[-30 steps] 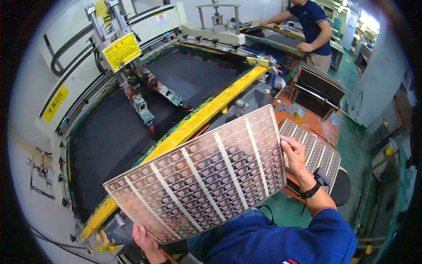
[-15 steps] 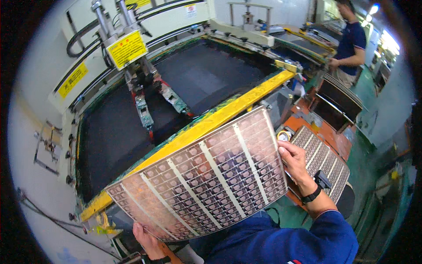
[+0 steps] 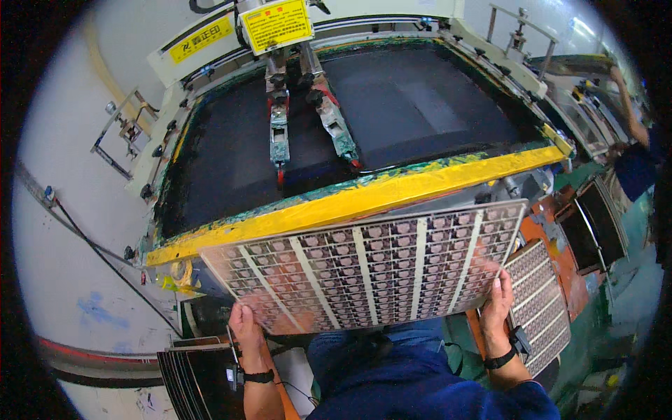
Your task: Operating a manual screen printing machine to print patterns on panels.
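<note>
A large flat circuit board panel (image 3: 371, 273), with rows of small repeated patterns and pale strips, is held up in front of my body. My left hand (image 3: 246, 323) grips its lower left edge, fingers closed on it. At the lower right edge, my right hand (image 3: 498, 301) is closed on the panel too. Just beyond the panel's top edge runs the yellow front bar (image 3: 364, 199) of a screen-printing machine. Behind that bar lies a dark screen (image 3: 420, 105), with two squeegee arms (image 3: 280, 140) above it.
More patterned panels (image 3: 539, 301) lie on an orange-topped table (image 3: 560, 259) at my right. A dark rack (image 3: 593, 227) stands beyond them. At lower left is a rack of dark upright sheets (image 3: 183, 385). Another person (image 3: 635, 168) works at the far right.
The panel has turned closer to level, its right side lowered, and both hands moved with it. My view has swung, so the machine sits further right.
</note>
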